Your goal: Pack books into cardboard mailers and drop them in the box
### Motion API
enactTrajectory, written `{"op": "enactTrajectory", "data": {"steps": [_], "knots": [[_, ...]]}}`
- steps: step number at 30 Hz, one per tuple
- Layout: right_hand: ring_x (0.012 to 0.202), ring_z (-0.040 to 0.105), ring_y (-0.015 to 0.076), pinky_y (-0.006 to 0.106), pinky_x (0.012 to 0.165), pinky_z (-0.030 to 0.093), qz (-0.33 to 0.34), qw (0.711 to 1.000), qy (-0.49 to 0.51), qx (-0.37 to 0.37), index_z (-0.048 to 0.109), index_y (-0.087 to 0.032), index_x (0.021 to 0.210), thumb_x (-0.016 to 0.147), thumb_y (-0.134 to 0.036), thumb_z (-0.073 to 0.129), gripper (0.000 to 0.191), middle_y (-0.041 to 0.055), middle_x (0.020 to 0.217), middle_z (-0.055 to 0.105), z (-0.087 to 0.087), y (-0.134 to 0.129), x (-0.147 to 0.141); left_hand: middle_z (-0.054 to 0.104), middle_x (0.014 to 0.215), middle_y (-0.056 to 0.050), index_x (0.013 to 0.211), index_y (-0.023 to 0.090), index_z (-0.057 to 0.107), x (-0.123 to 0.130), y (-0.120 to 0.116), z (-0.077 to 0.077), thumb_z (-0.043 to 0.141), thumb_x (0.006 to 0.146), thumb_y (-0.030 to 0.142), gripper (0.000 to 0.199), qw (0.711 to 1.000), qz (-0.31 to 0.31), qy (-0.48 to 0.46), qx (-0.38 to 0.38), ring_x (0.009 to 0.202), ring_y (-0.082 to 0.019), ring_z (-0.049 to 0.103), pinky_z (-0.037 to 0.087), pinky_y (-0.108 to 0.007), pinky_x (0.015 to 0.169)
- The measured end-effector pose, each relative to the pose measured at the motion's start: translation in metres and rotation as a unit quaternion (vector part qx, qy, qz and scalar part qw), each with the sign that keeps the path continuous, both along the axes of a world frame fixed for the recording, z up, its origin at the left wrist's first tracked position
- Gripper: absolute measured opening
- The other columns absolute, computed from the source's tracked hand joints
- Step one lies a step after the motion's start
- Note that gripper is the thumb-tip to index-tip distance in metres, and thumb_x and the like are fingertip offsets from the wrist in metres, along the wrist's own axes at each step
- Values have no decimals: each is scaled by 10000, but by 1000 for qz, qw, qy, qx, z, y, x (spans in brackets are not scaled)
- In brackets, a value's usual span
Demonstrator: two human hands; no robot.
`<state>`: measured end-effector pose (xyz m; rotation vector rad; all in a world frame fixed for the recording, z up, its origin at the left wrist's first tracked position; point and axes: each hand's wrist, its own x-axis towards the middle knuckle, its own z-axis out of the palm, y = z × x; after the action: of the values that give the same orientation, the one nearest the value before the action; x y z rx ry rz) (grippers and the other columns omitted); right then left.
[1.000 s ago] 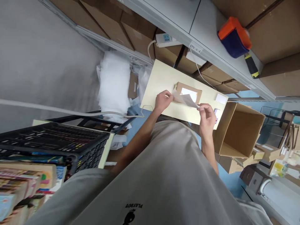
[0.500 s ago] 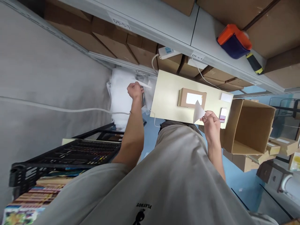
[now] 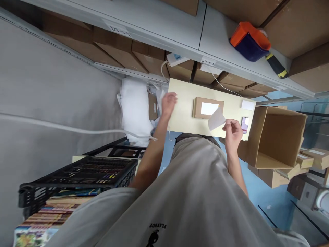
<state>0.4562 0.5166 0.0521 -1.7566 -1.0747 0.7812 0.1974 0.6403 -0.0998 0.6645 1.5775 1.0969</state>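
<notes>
A small brown cardboard box (image 3: 196, 108) lies on the pale yellow tabletop (image 3: 181, 118), with a white label (image 3: 209, 108) on its upper face. Between the thumb and fingers of my right hand (image 3: 233, 132) is pinched a thin white sheet of paper (image 3: 216, 120), slightly curled, its far end over the box's near corner. My left hand (image 3: 169, 103) hovers at the table's left edge, fingers loosely bent, and nothing shows in it. Near my right hand lie a phone (image 3: 244, 125) and a white stack of slips (image 3: 247, 105).
White packing sheets (image 3: 135, 106) hang left of the table. A large open carton (image 3: 280, 137) stands to the right. Overhead, a shelf (image 3: 164, 32) holds cartons and an orange tape dispenser (image 3: 250, 41). A black crate (image 3: 77, 175) sits above books at lower left; a white cable (image 3: 77, 127) crosses the left side.
My left hand has moved right to the table edge, and the white slip it held is gone from it. The sheet in my right hand has swung flatter and left.
</notes>
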Motion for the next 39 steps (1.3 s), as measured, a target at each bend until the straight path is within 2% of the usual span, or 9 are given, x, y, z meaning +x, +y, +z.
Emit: {"op": "enactTrajectory", "data": {"steps": [2,5,9,12,16,23,28,33,39], "knots": [[721,609,166,329,702,537,31,995,-84,53,722,-253,980,1088,-502,685,273,0,850,671,-6,4,7,833,1069,-78,908,200,722,44,-35,15,744,962,249,76,989,-25,-144,-35,871,-165,801,638,-343,962],[760,650,188,352,727,548,150,961,-199,119,750,-262,1040,1147,-400,624,215,36,898,720,-17,5,17,858,1160,-134,1015,187,765,102,-80,49,856,908,379,238,928,-103,-351,-77,1035,-260,843,639,-444,1074],[844,735,214,366,771,566,279,898,-297,168,774,-265,1154,1143,-281,646,129,65,958,789,-37,-1,36,865,1110,-118,1010,199,743,140,-99,79,867,875,424,290,898,-31,-425,-106,1222,-318,811,627,-446,1128],[857,760,208,354,750,561,305,875,-321,197,779,-258,1196,1138,-232,654,140,64,960,805,-53,-6,53,868,1113,-105,1047,215,752,150,-94,85,786,929,557,364,905,2,-408,-122,1296,-337,784,653,-414,1067],[836,763,204,352,732,576,311,886,-305,159,807,-269,1185,1144,-243,638,176,64,948,807,-72,-10,75,862,1149,-134,1150,206,757,163,-94,85,747,899,775,622,918,-2,-378,-119,1303,-363,784,679,-425,999],[789,732,183,357,752,653,368,925,-95,24,857,-294,1214,1127,-448,695,240,70,1093,814,-76,0,103,841,1064,-44,1096,238,706,180,-100,73,968,738,499,514,968,-11,-235,-90,1063,-249,821,670,-361,939],[733,646,165,358,715,618,229,973,-9,-18,886,-288,1109,1087,-490,729,257,61,1037,790,-69,34,140,807,1050,-31,984,224,708,165,-96,76,965,739,494,446,969,-91,-210,-95,957,-201,782,657,-336,912],[658,524,119,324,656,531,228,965,86,-99,886,-294,1030,969,-566,841,282,21,1001,771,-85,62,169,797,1064,-48,967,212,728,156,-97,88,960,772,503,420,964,-152,-196,-99,1017,-236,754,646,-364,940],[645,508,111,312,628,501,234,963,81,-109,856,-257,994,933,-653,837,401,22,976,755,-97,60,174,784,1004,-52,926,218,761,153,-100,96,970,777,458,352,960,-179,-190,-100,1020,-247,761,648,-365,954]]}}
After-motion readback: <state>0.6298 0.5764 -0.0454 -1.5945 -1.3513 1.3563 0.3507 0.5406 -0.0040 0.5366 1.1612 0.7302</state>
